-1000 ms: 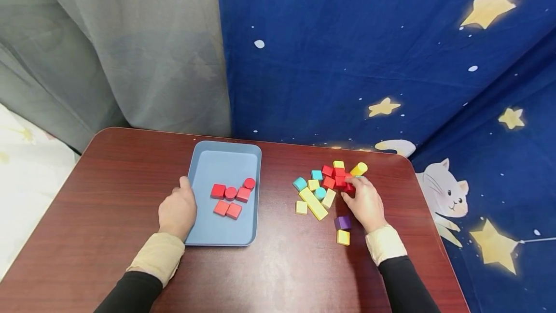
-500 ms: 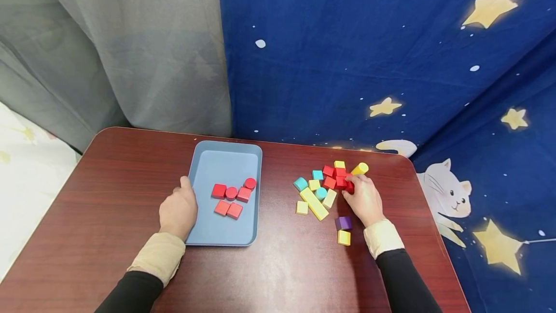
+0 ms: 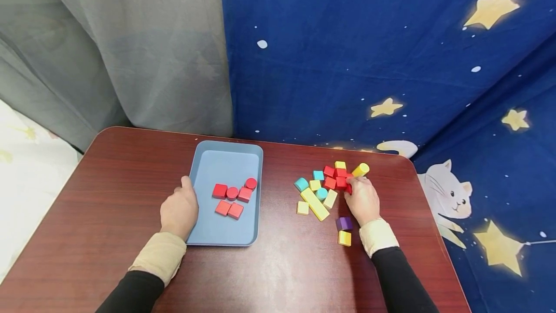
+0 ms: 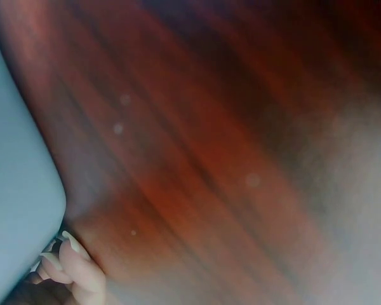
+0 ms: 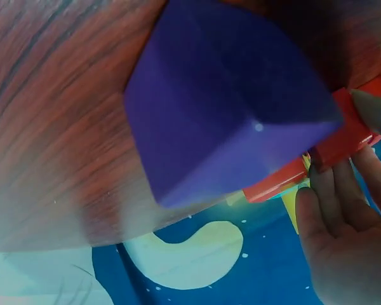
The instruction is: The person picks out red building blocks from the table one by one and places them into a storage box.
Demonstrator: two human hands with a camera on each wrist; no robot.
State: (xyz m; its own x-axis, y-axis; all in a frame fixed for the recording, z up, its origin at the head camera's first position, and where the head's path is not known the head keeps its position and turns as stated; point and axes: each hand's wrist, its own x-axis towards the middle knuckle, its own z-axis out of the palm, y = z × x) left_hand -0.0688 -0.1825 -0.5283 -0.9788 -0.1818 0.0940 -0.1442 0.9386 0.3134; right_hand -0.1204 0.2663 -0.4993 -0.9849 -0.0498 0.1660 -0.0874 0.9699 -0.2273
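My left hand (image 3: 179,211) grips the left rim of a blue-grey tray (image 3: 223,163); in the left wrist view its curled fingers (image 4: 81,270) lie at the tray's edge. Several red blocks (image 3: 219,191), some square and some round, lie in the tray. At the right of a mixed group of blocks, my right hand (image 3: 363,201) pinches a red block (image 5: 340,133) between thumb and fingers. Other red blocks (image 3: 329,183) lie against it on the left. A yellow cylinder (image 3: 361,170) is just beyond the fingertips.
Teal blocks (image 3: 301,184), a long yellow block (image 3: 315,204) and small yellow cubes spread left of my right hand. A purple block (image 3: 344,223) and a yellow cube (image 3: 344,238) lie nearer me. The brown table (image 3: 286,274) ends at a blue curtain (image 3: 304,62).
My right hand's thumb and fingers have drawn together on a red block, and its wrist has shifted slightly left. My left hand stays on the tray.
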